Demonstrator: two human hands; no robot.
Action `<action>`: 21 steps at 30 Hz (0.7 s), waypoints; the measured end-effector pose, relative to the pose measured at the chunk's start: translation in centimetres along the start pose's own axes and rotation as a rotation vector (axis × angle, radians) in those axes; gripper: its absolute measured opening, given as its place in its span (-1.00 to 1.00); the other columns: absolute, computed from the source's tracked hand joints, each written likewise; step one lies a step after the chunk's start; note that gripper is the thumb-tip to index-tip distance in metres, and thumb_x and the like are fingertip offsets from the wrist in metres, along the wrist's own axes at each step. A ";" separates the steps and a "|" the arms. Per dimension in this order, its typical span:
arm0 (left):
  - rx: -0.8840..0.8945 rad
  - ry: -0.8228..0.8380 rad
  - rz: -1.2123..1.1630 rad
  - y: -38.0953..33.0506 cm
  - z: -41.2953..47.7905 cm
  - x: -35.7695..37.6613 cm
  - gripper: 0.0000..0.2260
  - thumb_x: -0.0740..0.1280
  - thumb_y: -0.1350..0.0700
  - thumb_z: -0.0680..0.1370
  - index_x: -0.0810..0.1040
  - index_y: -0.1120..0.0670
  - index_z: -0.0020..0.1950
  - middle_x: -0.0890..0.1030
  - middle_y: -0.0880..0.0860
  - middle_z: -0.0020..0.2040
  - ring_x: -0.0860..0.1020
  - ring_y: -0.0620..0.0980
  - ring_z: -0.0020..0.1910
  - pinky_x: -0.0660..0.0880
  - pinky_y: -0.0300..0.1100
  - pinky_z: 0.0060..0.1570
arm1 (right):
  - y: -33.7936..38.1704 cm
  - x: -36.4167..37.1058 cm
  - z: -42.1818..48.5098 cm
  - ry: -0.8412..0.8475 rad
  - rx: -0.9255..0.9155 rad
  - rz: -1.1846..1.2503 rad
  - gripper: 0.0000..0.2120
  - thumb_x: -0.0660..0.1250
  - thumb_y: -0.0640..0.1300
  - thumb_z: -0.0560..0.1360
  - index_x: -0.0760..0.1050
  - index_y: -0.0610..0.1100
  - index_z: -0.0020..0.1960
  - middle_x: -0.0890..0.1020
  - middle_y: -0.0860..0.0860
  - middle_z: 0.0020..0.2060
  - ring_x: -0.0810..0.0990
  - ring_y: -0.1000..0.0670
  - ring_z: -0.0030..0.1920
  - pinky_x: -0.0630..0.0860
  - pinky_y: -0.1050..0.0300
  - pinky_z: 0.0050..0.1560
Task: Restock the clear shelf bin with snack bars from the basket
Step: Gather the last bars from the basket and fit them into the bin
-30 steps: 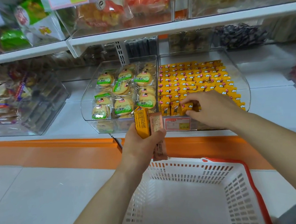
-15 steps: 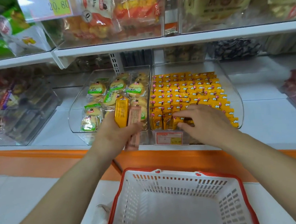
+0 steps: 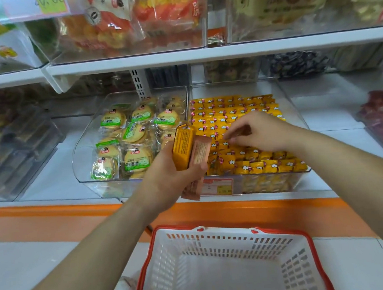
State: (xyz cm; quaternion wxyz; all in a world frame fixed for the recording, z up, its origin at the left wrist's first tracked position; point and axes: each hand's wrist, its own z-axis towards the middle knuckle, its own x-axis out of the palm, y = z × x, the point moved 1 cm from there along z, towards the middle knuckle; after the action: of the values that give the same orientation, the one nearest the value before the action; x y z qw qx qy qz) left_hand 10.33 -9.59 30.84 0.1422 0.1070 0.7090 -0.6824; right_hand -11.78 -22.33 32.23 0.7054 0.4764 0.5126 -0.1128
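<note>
My left hand (image 3: 166,180) grips two snack bars upright, a yellow bar (image 3: 183,148) and a brownish-orange bar (image 3: 200,153), in front of the clear shelf bin (image 3: 297,119). Inside the bin lie rows of yellow snack bars (image 3: 235,110). Hovering over the bin's middle rows, my right hand (image 3: 260,133) has loosely curled fingers that point left toward the held bars, and I see nothing in it. The white basket with a red rim (image 3: 226,230) sits below the shelf, showing only its bare bottom.
Left of the snack bar bin stands a second clear bin of round green-labelled biscuits (image 3: 131,135). An upper shelf (image 3: 202,53) with bagged snacks overhangs. A price label (image 3: 218,186) hangs on the bin front. Other clear bins (image 3: 21,152) flank both sides.
My right hand has lifted off the front row of bars and moved back and left toward my left hand. My left hand with its two bars has shifted right, nearer the bin.
</note>
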 end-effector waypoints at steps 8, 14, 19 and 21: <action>0.207 0.137 0.301 -0.6 -0.5 1.9 -0.59 0.54 0.08 0.50 0.40 -0.29 0.11 0.60 -0.13 -0.22 0.60 -0.17 -0.26 0.48 -0.36 -0.38 | -1.2 0.6 1.5 0.171 -0.064 -0.061 -0.84 0.55 0.00 0.42 0.61 0.24 -0.14 0.60 0.17 -0.22 0.51 0.28 -0.20 0.43 0.36 -0.26; 0.358 0.210 0.677 -0.3 -0.9 2.7 -0.50 0.49 0.03 0.54 0.38 -0.07 0.42 0.45 -0.13 0.23 0.48 -0.09 0.09 0.37 -0.26 -0.06 | -1.2 0.7 2.0 0.174 -0.062 -0.033 -0.89 0.49 -0.03 0.49 0.62 0.14 -0.18 0.64 0.15 -0.19 0.53 0.30 -0.18 0.40 0.41 -0.29; 0.504 0.203 0.783 -0.5 -1.1 3.3 -0.49 0.49 0.10 0.53 0.38 0.03 0.42 0.31 -0.07 0.48 0.50 -0.01 0.24 0.52 -0.12 0.13 | -1.4 1.3 1.4 0.114 -0.079 -0.006 -0.83 0.46 -0.07 0.51 0.54 0.13 -0.19 0.59 0.19 -0.15 0.51 0.31 -0.16 0.37 0.37 -0.22; 0.484 0.224 0.793 -0.3 -1.0 3.4 -0.48 0.47 0.08 0.55 0.36 0.02 0.45 0.28 -0.10 0.52 0.45 -0.06 0.33 0.42 -0.24 0.19 | -1.4 1.5 1.2 0.079 -0.073 0.003 -0.85 0.44 -0.08 0.53 0.53 0.12 -0.16 0.58 0.21 -0.15 0.52 0.29 -0.16 0.39 0.30 -0.17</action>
State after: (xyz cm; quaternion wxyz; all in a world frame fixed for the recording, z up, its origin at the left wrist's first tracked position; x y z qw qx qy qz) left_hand 6.96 -8.79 29.96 0.2852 0.4721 0.4451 -0.7054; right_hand -11.33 -23.50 30.20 0.7017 0.4553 0.5430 -0.0742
